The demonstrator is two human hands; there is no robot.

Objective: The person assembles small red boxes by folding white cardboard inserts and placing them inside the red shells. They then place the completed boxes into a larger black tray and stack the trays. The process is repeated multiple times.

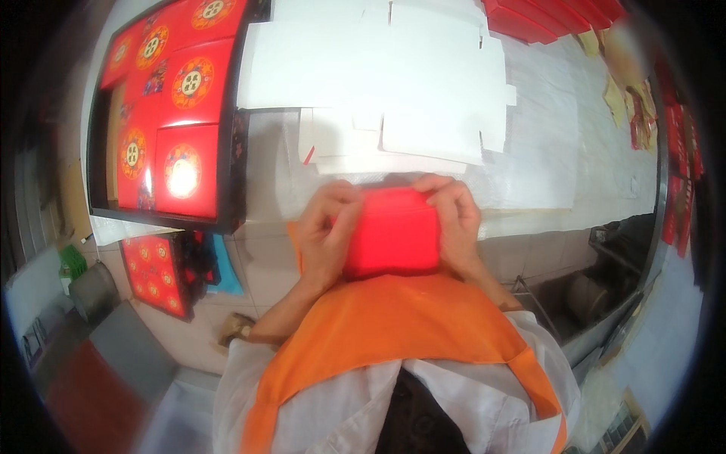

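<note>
A plain red cardboard box [395, 236] is held close against my orange apron [393, 314], at the table's near edge. My left hand [330, 228] pinches its far left corner, with fingers bent. On the opposite far corner, my right hand [455, 221] grips with thumb and fingers pressed together. A crease runs across the box near its far side; its underside is hidden. Just beyond my hands lie flat white cardboard blanks [363, 64] with cut tabs and slots, overlapping each other.
To the left, a dark-rimmed tray [232, 144] holds several red square boxes [189, 83] with round floral emblems. Red folded pieces [556, 17] are stacked at the far right. Below the table's left side is another red patterned box [155, 274].
</note>
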